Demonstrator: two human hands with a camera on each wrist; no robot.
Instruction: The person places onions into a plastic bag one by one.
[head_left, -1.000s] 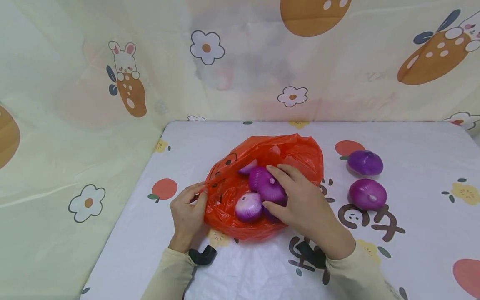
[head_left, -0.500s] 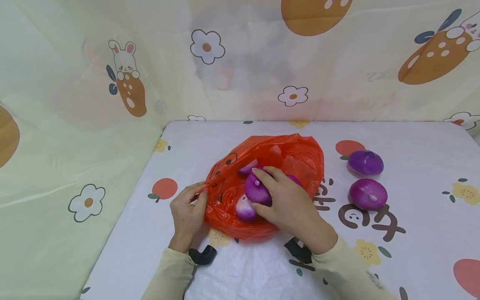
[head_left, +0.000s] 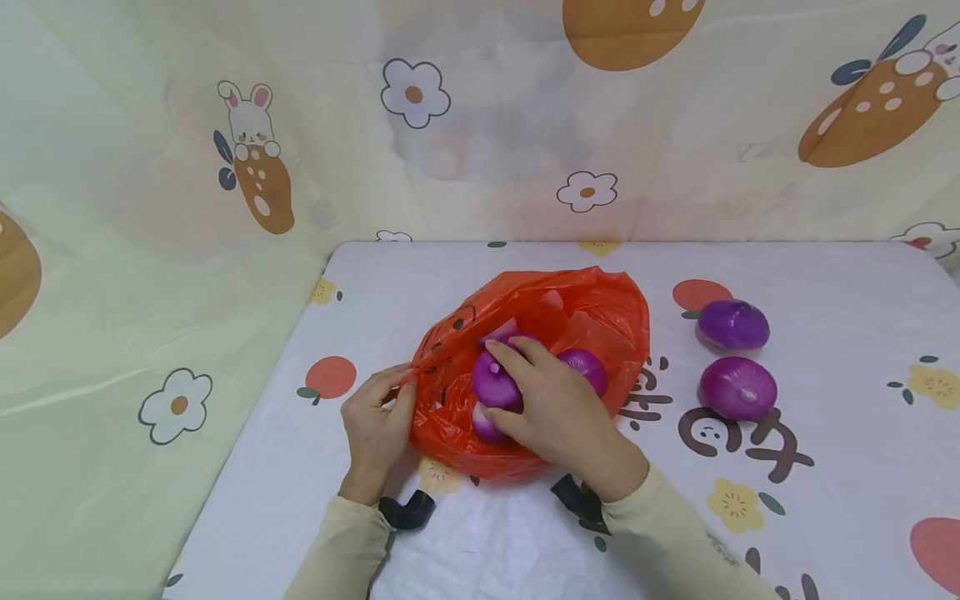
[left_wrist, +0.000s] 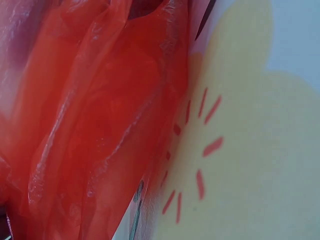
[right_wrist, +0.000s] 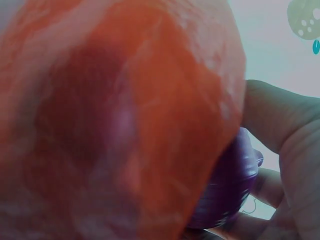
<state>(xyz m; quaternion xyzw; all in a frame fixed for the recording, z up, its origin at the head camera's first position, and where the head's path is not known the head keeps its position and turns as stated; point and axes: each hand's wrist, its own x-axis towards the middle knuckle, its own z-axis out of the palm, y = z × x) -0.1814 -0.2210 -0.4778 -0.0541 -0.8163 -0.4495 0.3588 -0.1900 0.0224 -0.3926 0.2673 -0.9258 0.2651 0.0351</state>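
A red plastic bag [head_left: 517, 462] lies with its mouth spread wide, its folds also filling much of the left wrist view. My left hand [head_left: 378, 429] pinches the bag's left rim between thumb and fingers. Inside the mouth, my right hand [head_left: 566, 417] grips a purple onion [head_left: 492, 385], thumb below and fingers over its top. A paler purple-white onion [head_left: 486, 427] shows partly beneath the held one. Another purple onion [head_left: 587, 367] lies inside, right of my fingers. In the right wrist view the held onion [right_wrist: 227, 185] is partly covered by the blurred bag [right_wrist: 180, 100].
Two purple onions lie on the patterned tablecloth [head_left: 847, 333] right of the bag: a far one [head_left: 733, 324] and a nearer one [head_left: 738, 388]. A printed curtain [head_left: 495, 125] hangs behind the table and along its left side.
My right hand has moved left within the bag, carrying the gripped onion over the pale one. This uncovers the onion on the right. My left hand keeps its place on the rim.
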